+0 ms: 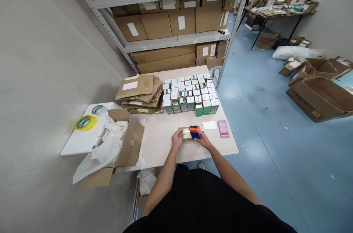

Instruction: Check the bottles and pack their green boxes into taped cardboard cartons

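A small flat cardboard box (187, 139) with pale strips on its top lies near the front of the table. My left hand (177, 139) grips its left end, fingers closed on the edge. In my right hand (203, 140) is an orange and blue block-shaped tool, apparently a tape dispenser (195, 132), held over the box's right part. My hand and the tool cover that end of the box. Just behind them lies a white paper sheet (209, 125). A pink bundle (223, 129), blurred out, is to the right.
Rows of small green and white boxes (190, 93) stand at the table's back, beside stacked flat cardboard (138, 91). At left are an open carton (129, 141) with white packing material and a yellow tape roll (86, 123). A loaded shelf rack (176, 39) rises behind.
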`<state>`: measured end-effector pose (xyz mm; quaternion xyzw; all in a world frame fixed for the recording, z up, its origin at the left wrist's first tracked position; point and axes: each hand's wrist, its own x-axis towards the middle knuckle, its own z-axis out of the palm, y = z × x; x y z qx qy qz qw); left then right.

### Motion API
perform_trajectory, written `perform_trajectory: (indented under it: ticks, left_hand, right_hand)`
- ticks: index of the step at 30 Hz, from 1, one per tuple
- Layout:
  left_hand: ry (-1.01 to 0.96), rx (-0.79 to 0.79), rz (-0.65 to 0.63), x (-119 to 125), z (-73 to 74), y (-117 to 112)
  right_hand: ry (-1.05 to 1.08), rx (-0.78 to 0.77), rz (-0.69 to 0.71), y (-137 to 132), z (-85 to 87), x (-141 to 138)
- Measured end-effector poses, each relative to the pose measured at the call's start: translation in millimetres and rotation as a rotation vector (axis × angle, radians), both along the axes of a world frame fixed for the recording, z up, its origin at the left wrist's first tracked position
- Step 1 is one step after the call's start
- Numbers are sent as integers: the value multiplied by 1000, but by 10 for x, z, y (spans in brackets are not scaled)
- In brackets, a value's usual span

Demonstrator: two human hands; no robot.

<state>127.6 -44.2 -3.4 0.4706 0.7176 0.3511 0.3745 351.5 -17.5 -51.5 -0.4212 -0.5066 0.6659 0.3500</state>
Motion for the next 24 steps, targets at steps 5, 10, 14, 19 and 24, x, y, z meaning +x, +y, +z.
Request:
perform_trajectory:
  ticks: [5,10,14,19,24]
  left_hand:
    - [-4,62,-158,43,563,427]
    - [-27,-121,-525,204,863,694]
    - [-23,-173,-581,225,884,669]
    - [-102,-127,-496,100,870,588]
    - [-160,-157,-450,13,856,544]
  right_hand:
    - [-17,26,33,-32,-26,-22]
    - [-41,71,47,-36,-27,-40]
    - [-124,101,76,-28,2,-30]
    - [-156,128,76,-29,4,-43]
    - [-277,144,42,-34,3,-79]
